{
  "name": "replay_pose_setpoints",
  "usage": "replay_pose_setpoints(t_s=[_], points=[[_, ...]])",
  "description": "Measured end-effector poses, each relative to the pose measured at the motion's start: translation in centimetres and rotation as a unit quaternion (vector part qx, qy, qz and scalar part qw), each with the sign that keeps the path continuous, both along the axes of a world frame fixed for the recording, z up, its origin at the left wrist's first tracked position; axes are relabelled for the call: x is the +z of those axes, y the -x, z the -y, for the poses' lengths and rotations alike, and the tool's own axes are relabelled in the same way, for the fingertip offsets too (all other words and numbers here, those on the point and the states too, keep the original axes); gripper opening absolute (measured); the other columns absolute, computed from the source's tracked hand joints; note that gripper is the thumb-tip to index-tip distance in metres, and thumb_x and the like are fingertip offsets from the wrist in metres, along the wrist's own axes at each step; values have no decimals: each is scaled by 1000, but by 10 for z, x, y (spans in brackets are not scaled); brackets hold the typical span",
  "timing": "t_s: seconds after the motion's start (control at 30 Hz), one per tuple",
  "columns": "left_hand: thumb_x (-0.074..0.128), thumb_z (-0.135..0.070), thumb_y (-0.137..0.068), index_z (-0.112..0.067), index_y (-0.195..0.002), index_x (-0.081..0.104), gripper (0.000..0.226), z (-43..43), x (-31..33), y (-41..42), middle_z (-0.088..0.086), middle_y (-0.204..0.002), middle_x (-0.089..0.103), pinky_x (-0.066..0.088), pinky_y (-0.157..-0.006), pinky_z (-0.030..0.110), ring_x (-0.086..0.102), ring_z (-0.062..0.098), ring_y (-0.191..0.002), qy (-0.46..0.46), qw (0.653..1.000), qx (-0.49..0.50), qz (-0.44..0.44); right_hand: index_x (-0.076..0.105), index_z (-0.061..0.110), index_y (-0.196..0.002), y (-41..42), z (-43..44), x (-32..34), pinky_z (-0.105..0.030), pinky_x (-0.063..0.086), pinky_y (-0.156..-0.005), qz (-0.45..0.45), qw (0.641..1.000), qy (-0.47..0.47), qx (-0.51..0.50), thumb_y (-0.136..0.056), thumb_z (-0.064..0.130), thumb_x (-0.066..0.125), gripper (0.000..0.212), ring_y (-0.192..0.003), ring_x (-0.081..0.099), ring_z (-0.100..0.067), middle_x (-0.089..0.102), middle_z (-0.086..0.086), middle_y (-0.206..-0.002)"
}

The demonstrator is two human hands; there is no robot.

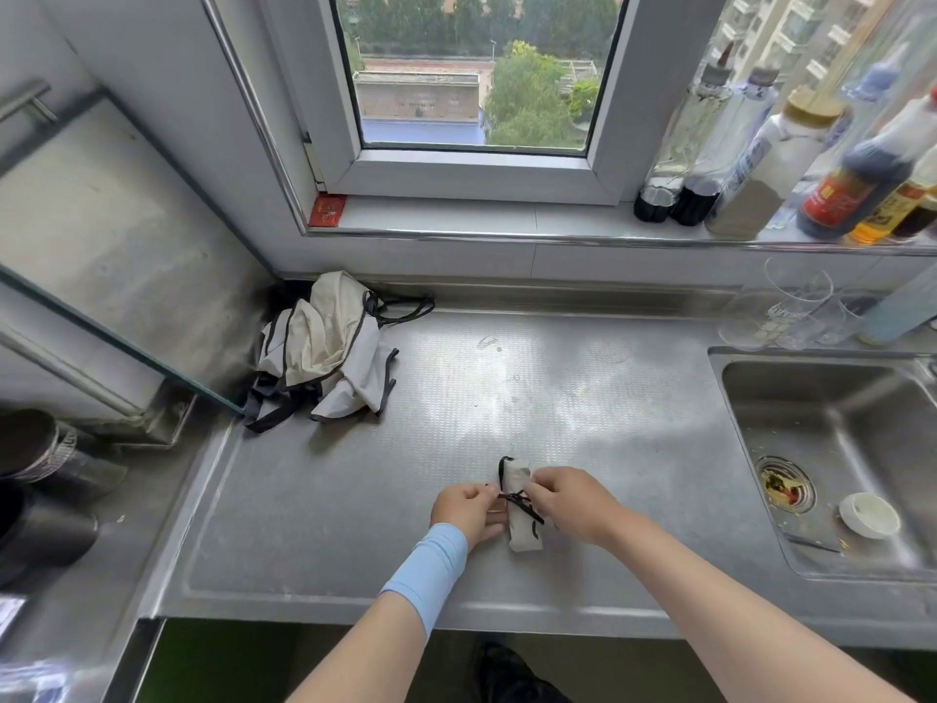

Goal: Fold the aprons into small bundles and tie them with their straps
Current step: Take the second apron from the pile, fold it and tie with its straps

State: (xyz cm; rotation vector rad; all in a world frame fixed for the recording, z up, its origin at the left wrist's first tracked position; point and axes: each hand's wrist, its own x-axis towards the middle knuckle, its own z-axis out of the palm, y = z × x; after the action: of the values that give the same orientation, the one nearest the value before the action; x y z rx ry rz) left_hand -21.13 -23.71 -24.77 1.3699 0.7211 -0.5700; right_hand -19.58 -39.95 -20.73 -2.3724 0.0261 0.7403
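Where steel counter (456, 398) meets window (471, 68), sink (836, 449) right.

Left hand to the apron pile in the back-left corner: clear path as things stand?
Probably yes. Bare counter lies between the left hand and the apron pile, nothing in the way. But both hands are busy: it and the right hand are pinching the bundle's strap.

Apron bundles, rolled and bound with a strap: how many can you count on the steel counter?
1. The apron bundle lies at the counter's near edge between the left hand and right hand. The loose apron pile in the back-left corner is unfolded and could hide something.
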Motion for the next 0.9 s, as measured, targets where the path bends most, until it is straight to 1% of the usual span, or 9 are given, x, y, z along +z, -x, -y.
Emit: replay_pose_setpoints(t_s=[0.07,0.2,0.27,0.4,0.53,0.67,0.77,0.83,0.9], points=[[59,-17,-95,-5,-80,66,20,0,0,-1,9,-82,74,58,-62,28,73,19,-71,-14,1000,0,4,48,18,-60,-1,0,0,-31,42,-56,-11,1000,24,-3,-92,36,51,37,-54,50,-17,49,1,-56],[53,-14,-98,-5,-73,58,27,1,-1,-1,10,-78,73,59,-62,34,73,21,-67,-32,999,-15,9,51,17,-58,0,3,-4,-23,41,-49,-61,997,31,-28,-87,19,49,29,-50,67,-20,60,-3,-57],[49,-13,-99,-5,-71,54,30,3,-2,-2,11,-76,72,60,-67,41,72,24,-66,-36,999,-15,10,54,15,-59,-1,5,-8,-22,42,-47,-73,996,17,-56,-86,15,49,28,-50,68,-23,65,-6,-60],[44,-8,-101,-2,-80,52,23,5,-1,-6,22,-87,70,58,-76,53,72,35,-77,-5,1000,-1,-12,60,9,-64,-1,8,-16,-24,44,-43,-109,989,-24,-102,-84,9,47,24,-53,69,-31,73,-17,-74],[42,-6,-101,-3,-80,49,23,5,-1,-10,18,-79,66,58,-66,42,68,27,-63,13,999,10,-37,58,8,-61,0,12,-23,-27,47,-42,-119,983,-45,-135,-83,6,47,24,-48,65,-30,68,-15,-65],[41,-7,-101,0,-84,54,22,6,1,-12,15,-78,66,57,-60,36,67,25,-61,7,999,-7,-47,60,9,-59,1,12,-27,-27,46,-42,-111,987,-9,-118,-75,9,47,21,-47,63,-30,65,-17,-57],[45,-11,-101,-4,-83,55,22,1,7,-14,10,-80,68,56,-61,33,68,22,-65,-18,997,-62,-37,65,11,-72,1,12,-21,-31,49,-60,-62,991,118,-27,-78,20,47,21,-70,67,-29,69,-7,-71],[49,-14,-99,-8,-76,55,25,-6,10,-20,7,-80,71,54,-59,31,68,21,-66,-61,990,-125,-5,69,17,-88,-1,8,-16,-30,45,-71,-9,981,189,35,-87,31,44,28,-93,63,-28,69,-4,-96],[53,-19,-96,-12,-71,57,26,-15,13,-28,5,-81,74,55,-64,33,69,21,-67,-127,973,-189,49,62,19,-118,-4,4,-6,-35,44,-86,50,972,220,64,-91,39,42,39,-114,55,-28,58,-5,-123]])
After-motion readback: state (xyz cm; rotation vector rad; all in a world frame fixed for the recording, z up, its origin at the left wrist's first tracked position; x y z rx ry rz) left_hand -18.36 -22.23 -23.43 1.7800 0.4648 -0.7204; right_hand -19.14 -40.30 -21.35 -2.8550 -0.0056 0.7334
